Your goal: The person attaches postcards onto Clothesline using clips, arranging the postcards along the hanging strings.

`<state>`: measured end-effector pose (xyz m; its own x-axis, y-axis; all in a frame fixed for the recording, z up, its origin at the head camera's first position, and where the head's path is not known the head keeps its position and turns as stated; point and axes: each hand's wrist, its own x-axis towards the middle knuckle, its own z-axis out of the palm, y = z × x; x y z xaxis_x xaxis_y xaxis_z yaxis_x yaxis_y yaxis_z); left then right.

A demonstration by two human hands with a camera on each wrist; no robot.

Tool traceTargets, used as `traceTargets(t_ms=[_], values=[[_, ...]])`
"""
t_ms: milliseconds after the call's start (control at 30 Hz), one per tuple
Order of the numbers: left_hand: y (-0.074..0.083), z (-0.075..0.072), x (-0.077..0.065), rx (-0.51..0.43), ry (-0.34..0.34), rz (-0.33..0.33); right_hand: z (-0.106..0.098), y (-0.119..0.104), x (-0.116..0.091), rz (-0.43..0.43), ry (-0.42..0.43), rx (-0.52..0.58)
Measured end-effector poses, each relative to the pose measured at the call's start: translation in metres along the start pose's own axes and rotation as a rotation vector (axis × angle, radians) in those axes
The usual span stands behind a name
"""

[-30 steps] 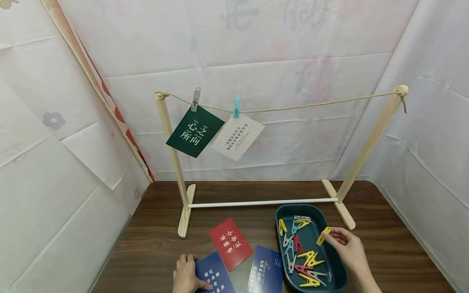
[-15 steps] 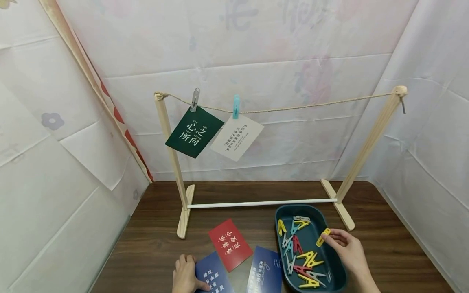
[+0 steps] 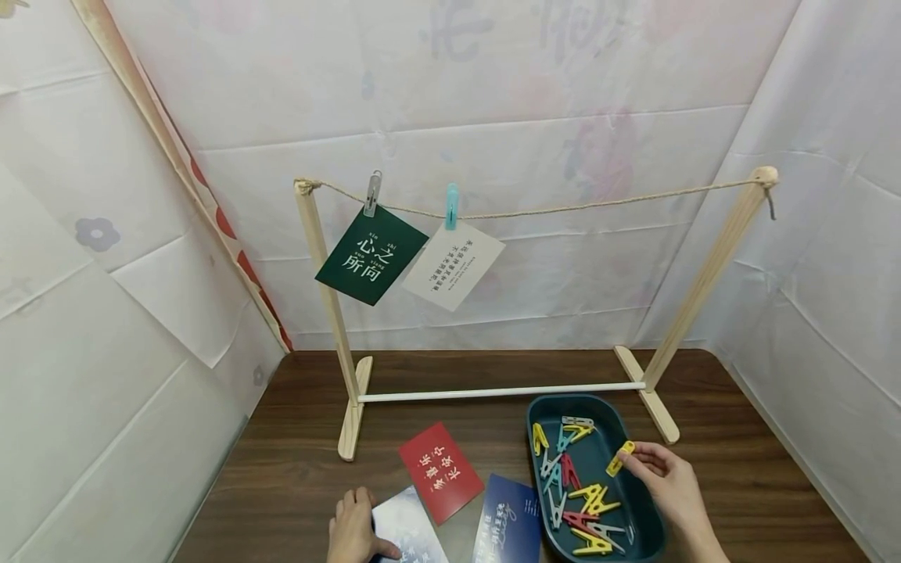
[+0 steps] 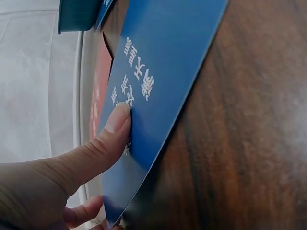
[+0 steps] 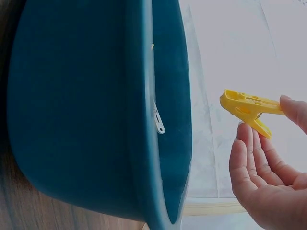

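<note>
Low in the head view, my left hand [image 3: 354,528] pinches the lower-left blue card [image 3: 411,528]. Its thumb lies on the printed face in the left wrist view, with the other fingertips at the card's edge, partly hidden. My right hand [image 3: 669,478] holds a yellow clothespin [image 3: 621,458] over the right side of the dark teal tray [image 3: 644,525]. Seen from the right wrist, thumb and fingertips grip the handles of this clothespin [image 5: 249,108]. A red card [image 3: 441,472] and another blue card [image 3: 505,522] lie on the table.
Behind, a wooden stand carries a rope [image 3: 598,205]. A grey clothespin [image 3: 372,194] holds a green card [image 3: 371,256] there, and a light blue clothespin [image 3: 451,206] holds a white card [image 3: 454,266]. Several loose clothespins [image 3: 591,498] lie in the tray.
The blue card under my left hand has tilted, and its face now shines pale in the head view. My right hand stays nearly still with the yellow clothespin.
</note>
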<state>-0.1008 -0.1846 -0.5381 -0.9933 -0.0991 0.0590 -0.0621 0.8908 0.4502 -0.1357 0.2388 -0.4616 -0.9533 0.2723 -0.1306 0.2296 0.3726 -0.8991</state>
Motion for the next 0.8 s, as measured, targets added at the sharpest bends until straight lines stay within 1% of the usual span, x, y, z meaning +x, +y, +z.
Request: traceTargets(t_ms=[100, 167, 300, 433, 500, 667, 800], values=[[0.002, -0.003, 0.002, -0.017, -0.025, -0.028, 0.0, 0.0, 0.0, 0.006, -0.004, 0.006], [0.003, -0.004, 0.003, -0.033, -0.028, -0.032, 0.0, -0.001, 0.0, 0.012, -0.003, 0.014], [0.006, -0.006, 0.003, -0.096, -0.033, -0.014, 0.0, -0.001, 0.0, 0.015, -0.003, 0.03], [0.008, -0.008, 0.004, -0.191, -0.059, 0.013, -0.001, 0.001, 0.0, 0.01, -0.004, 0.044], [0.009, -0.01, 0.004, -0.222, -0.069, 0.026, -0.001, 0.001, 0.0, 0.01, -0.004, 0.046], [0.013, -0.013, 0.004, -0.262, -0.068, 0.046, -0.002, 0.002, 0.0, 0.009, -0.009, 0.051], [0.016, -0.015, 0.004, -0.287, -0.046, 0.05, -0.003, 0.002, 0.0, 0.005, -0.01, 0.055]])
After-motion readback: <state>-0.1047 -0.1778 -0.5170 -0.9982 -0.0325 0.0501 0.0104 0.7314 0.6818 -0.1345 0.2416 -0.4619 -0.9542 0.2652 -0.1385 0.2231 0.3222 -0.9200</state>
